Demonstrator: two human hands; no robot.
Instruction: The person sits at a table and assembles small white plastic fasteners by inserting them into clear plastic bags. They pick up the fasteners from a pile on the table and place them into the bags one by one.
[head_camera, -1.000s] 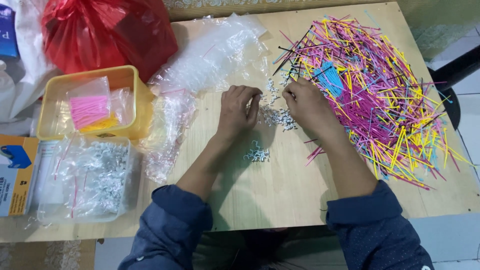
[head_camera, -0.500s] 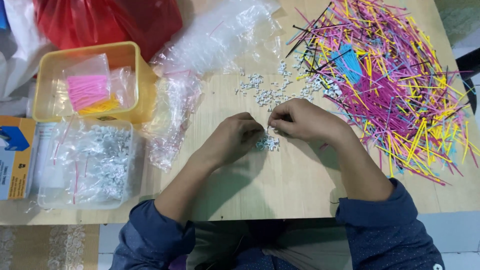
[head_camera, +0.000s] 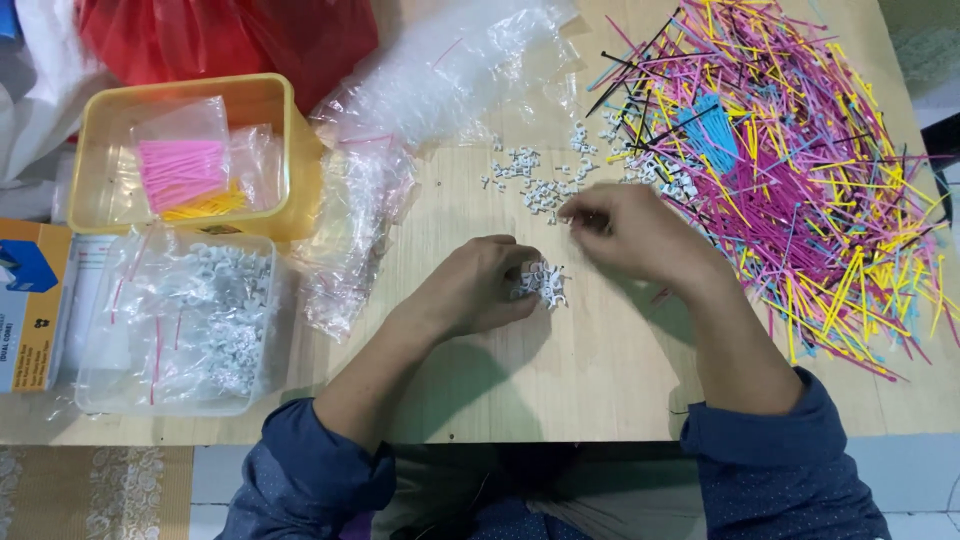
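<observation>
Two hands work just above the middle of the wooden table (head_camera: 600, 400). Nearest, the left hand (head_camera: 478, 285) curls its fingers around a small bunch of white clips (head_camera: 541, 282), gathered by the look of it. Beyond it the right hand (head_camera: 630, 232) pinches its fingertips nearly closed at the edge of the loose clips (head_camera: 530, 185); whether one is gripped, I cannot tell. Farther still lies the pile of coloured sticks (head_camera: 800, 170). Another pick needs a fine pinch.

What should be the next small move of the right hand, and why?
Probably pinch one more white clip from the scattered clips and carry it to the left hand. The right hand has its fingertips at the edge of that scatter, while the left hand rests by a small gathered pile of clips.
</observation>
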